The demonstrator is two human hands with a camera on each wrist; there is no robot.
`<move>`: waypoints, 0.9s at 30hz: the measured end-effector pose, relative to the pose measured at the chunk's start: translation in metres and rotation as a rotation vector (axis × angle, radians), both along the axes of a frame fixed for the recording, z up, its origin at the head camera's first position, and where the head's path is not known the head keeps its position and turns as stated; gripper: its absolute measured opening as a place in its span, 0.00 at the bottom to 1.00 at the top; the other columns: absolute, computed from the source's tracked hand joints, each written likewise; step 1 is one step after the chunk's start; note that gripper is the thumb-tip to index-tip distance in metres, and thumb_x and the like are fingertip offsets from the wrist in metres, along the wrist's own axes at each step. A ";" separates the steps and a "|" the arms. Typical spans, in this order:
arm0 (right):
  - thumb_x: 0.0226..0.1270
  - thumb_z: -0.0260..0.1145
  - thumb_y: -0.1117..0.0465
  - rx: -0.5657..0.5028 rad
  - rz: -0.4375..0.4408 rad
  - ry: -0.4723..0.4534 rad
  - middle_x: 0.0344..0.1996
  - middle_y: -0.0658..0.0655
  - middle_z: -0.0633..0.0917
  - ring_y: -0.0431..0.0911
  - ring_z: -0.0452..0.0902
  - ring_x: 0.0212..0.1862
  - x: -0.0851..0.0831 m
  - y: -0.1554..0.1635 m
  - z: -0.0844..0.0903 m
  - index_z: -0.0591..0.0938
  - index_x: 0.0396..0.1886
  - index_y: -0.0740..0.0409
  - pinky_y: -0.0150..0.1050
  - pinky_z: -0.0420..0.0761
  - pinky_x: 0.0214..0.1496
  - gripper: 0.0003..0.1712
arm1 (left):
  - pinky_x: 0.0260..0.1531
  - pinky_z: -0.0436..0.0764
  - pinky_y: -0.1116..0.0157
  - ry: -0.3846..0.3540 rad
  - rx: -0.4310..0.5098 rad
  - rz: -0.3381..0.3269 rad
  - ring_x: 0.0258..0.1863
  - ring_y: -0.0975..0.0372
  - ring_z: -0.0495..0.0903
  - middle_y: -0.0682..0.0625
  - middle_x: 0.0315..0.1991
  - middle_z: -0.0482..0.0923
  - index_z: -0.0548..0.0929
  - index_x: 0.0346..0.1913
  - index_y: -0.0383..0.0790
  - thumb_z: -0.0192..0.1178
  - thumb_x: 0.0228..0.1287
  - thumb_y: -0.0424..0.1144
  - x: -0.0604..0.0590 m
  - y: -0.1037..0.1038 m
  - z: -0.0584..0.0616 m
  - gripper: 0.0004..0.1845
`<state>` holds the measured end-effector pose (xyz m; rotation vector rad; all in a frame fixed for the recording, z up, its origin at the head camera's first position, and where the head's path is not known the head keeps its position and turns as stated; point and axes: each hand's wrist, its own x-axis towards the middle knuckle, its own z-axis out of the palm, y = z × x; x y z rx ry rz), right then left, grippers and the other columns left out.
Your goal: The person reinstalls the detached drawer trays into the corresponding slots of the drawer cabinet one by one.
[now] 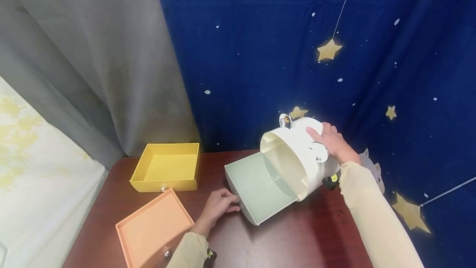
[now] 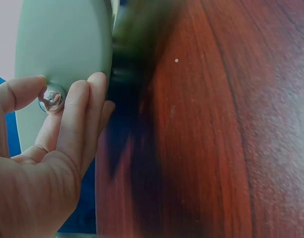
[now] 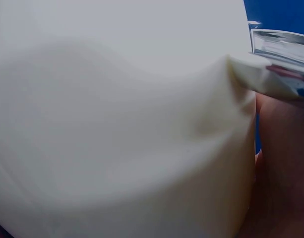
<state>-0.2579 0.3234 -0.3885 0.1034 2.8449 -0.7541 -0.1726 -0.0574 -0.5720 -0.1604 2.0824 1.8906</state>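
Note:
A white bear-shaped drawer cabinet [image 1: 297, 156] is tilted forward on the dark red table [image 1: 297, 239]. A pale green drawer [image 1: 256, 185] is pulled halfway out of it. My left hand [image 1: 219, 206] pinches the drawer's small silver knob [image 2: 51, 97] between thumb and fingers [image 2: 75, 124]. My right hand [image 1: 332, 139] grips the top back of the white cabinet [image 3: 122, 124], near its shiny ear ring [image 1: 285, 120]. In the right wrist view the cabinet wall fills the frame.
A yellow drawer [image 1: 167, 168] lies at the table's back left, and an orange drawer [image 1: 152, 228] with a knob lies in front of it near the front edge. A grey curtain [image 1: 93, 53] and a blue starry cloth [image 1: 334, 53] hang behind the table.

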 end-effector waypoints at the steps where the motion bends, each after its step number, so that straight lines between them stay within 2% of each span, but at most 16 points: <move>1: 0.69 0.38 0.20 -0.002 0.000 0.000 0.74 0.76 0.52 0.71 0.53 0.68 0.000 0.000 0.000 0.41 0.80 0.66 0.73 0.62 0.68 0.62 | 0.41 0.88 0.63 0.001 -0.001 -0.001 0.32 0.56 0.91 0.42 0.38 0.86 0.81 0.35 0.33 0.67 0.58 0.36 0.000 0.000 0.001 0.09; 16: 0.69 0.38 0.19 -0.010 -0.004 0.006 0.73 0.75 0.53 0.70 0.54 0.68 -0.001 -0.001 -0.001 0.41 0.81 0.65 0.73 0.63 0.67 0.63 | 0.40 0.88 0.63 -0.001 0.010 -0.001 0.32 0.56 0.91 0.41 0.38 0.85 0.81 0.35 0.34 0.67 0.56 0.36 -0.002 0.008 0.001 0.09; 27: 0.69 0.37 0.19 -0.006 -0.007 0.002 0.74 0.76 0.51 0.71 0.52 0.68 0.000 0.000 -0.001 0.41 0.80 0.66 0.74 0.61 0.68 0.63 | 0.39 0.88 0.64 0.030 -0.037 -0.022 0.31 0.56 0.91 0.40 0.40 0.85 0.79 0.39 0.32 0.66 0.59 0.37 0.000 0.016 -0.002 0.11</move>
